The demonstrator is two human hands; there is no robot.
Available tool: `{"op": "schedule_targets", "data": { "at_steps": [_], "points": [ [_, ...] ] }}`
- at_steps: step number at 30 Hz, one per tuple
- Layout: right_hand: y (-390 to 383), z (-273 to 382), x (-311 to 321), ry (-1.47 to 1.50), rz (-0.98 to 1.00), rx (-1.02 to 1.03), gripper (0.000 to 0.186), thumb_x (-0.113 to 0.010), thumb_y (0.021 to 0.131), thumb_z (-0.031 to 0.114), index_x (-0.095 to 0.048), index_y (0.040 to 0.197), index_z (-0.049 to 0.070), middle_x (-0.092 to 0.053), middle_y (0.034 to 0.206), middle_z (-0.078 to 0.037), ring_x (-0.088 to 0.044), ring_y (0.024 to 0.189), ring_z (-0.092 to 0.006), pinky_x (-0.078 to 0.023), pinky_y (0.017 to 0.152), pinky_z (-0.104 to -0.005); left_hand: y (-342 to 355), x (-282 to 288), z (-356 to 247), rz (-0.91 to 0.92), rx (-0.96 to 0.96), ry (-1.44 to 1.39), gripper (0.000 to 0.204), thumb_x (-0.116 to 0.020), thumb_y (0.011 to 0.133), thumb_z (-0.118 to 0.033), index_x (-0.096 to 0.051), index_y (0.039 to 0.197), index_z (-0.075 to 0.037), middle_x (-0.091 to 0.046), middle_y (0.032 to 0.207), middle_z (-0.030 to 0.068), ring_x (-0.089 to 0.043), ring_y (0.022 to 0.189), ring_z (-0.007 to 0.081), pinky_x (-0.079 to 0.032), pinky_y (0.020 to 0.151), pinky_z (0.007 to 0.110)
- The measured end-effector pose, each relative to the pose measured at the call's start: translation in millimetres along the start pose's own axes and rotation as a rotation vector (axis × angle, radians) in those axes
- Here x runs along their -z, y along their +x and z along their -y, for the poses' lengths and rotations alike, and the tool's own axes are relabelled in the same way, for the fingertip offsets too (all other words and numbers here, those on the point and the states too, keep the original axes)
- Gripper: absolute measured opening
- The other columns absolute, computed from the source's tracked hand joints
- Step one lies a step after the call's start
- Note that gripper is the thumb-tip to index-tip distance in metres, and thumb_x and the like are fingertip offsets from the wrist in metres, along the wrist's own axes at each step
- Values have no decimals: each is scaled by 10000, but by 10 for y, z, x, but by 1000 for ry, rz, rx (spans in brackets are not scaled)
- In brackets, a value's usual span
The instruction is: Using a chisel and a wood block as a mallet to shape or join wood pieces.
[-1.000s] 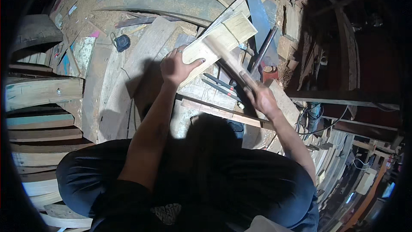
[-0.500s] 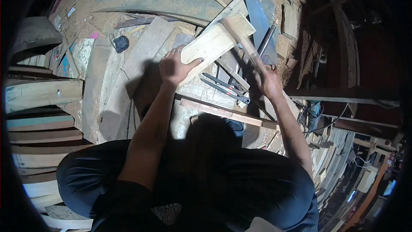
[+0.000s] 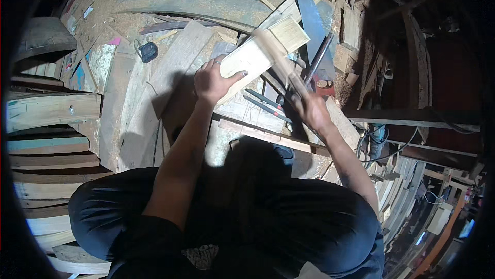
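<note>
My left hand (image 3: 214, 82) grips a pale wooden board (image 3: 245, 62), thumb on its top face and fingers over its far-left edge. The board lies slanted over other planks, its far end toward the upper right. My right hand (image 3: 312, 111) is closed round a long wooden stick-like tool (image 3: 282, 67). Motion smears its far end, which crosses over the board, so its kind cannot be made out. Beside my right hand lie long-handled pincers (image 3: 265, 104) with dark handles and red bands, their head hidden behind the hand.
A handsaw blade (image 3: 309, 13) lies beyond the board, with a dark metal rod (image 3: 319, 57) and a red round container (image 3: 324, 88) near it. A black tape measure (image 3: 148, 52) rests on planks to the left. Stacked boards (image 3: 54, 109) line the far left. Cables (image 3: 379, 140) hang right.
My right hand has moved slightly left and toward me, drawing the blurred wooden tool along the board and covering the pincers' head. My left hand stays on the board.
</note>
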State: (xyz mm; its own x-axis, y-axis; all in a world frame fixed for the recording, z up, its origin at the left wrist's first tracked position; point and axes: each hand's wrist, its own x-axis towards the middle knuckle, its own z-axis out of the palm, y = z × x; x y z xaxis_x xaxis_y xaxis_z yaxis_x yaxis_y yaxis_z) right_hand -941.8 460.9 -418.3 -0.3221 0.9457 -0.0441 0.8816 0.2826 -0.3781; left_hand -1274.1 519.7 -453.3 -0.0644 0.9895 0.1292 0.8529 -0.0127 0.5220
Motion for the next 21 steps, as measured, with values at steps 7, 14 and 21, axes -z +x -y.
{"op": "schedule_targets", "data": {
  "at_steps": [7,14,21],
  "points": [
    [231,-55,223,77,-170,-244,720,-641,1026,236,-312,1664,299,-732,939,-293,-722,836,-493,-582,760,-560,-27,-38,176,-6,12,-79,834,-861,715,-687,-723,1278,-88,-758,1108,183,-736,1027,367,-582,917,460],
    [80,-167,241,-302,277,3,678,-675,1015,270,-395,1626,362,-689,1031,-257,-709,818,-457,-585,745,-535,-25,71,64,10,28,-23,838,-867,708,-685,-723,1272,-82,-756,1109,186,-732,1030,373,-579,920,469],
    [-110,50,50,-80,87,18,704,-661,1017,237,-361,1632,405,-703,1046,-262,-704,817,-477,-586,725,-544,-23,11,148,5,34,-38,797,-861,711,-691,-741,1235,-103,-759,1058,182,-736,1022,373,-581,905,476]
  ]
}}
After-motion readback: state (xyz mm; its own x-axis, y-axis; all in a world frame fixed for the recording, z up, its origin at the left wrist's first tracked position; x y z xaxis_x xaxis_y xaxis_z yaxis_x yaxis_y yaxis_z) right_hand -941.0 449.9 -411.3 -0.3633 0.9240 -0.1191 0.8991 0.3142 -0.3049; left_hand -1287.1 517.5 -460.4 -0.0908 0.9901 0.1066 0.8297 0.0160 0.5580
